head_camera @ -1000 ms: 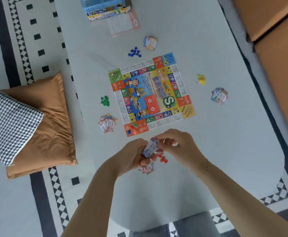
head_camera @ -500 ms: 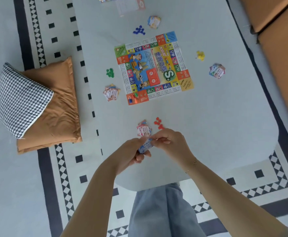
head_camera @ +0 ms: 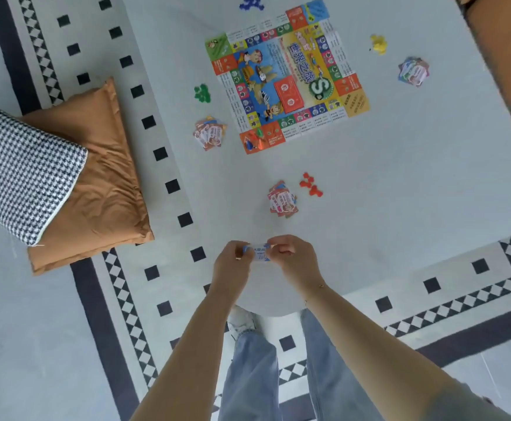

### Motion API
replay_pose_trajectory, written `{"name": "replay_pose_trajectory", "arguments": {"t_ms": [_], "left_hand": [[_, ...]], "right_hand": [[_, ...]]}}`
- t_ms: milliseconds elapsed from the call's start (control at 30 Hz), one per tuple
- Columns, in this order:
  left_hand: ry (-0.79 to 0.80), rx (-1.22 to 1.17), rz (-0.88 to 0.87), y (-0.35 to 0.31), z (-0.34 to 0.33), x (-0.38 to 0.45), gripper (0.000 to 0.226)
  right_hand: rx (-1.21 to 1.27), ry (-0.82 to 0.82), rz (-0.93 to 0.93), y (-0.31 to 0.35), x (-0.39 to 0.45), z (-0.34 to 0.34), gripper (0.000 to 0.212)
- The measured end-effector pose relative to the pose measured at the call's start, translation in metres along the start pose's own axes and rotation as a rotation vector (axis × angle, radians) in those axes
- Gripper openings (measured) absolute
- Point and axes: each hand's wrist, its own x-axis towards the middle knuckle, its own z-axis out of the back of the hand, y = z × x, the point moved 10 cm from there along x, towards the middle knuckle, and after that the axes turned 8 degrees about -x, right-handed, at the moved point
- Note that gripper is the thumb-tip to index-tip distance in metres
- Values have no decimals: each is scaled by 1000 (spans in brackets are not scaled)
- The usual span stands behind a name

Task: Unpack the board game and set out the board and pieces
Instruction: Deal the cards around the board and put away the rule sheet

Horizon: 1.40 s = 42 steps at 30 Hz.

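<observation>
Small stack of blue play-money notes pinched at both ends: left hand fingers curled on one end, right hand thumb + fingertips nipping the other, just above the table near its close edge. Prob. counting off notes; best peel one at a time, keep stack square. Beyond the fingers: red-pink money pile, red tokens, then board. Bare tabletop w/ room right of the right hand; table edge sits close under the wrists.

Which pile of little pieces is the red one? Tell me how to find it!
Start at the colourful game board on the pale table. Look below its bottom edge, toward the person's hands. The red pieces lie just right of a reddish card pile; the other piles are green, yellow and blue.
</observation>
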Motion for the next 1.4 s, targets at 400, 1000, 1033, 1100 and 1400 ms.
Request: {"name": "replay_pose_trajectory", "arguments": {"t_ms": [400, 1000, 1033, 1100, 1400], "left_hand": [[-103, 316, -268, -15, 8, 23, 8], [-71, 149, -42, 17, 44, -2, 28], [-61, 125, -20, 22, 45, -6, 29], [-41, 88, 20, 30, 46, -16, 31], [-32, -114, 87, 26, 63, -62, 24]], "right_hand": [[-156, -272, -80, -18, 1, -22, 7], [134, -231, -219, -41, -32, -10, 21], [156, -227, -226, -44, -37, -10, 22], [188, -220, -238, -48, -47, -12, 23], [246, -84, -168, -17, -81, -22, 20]]}}
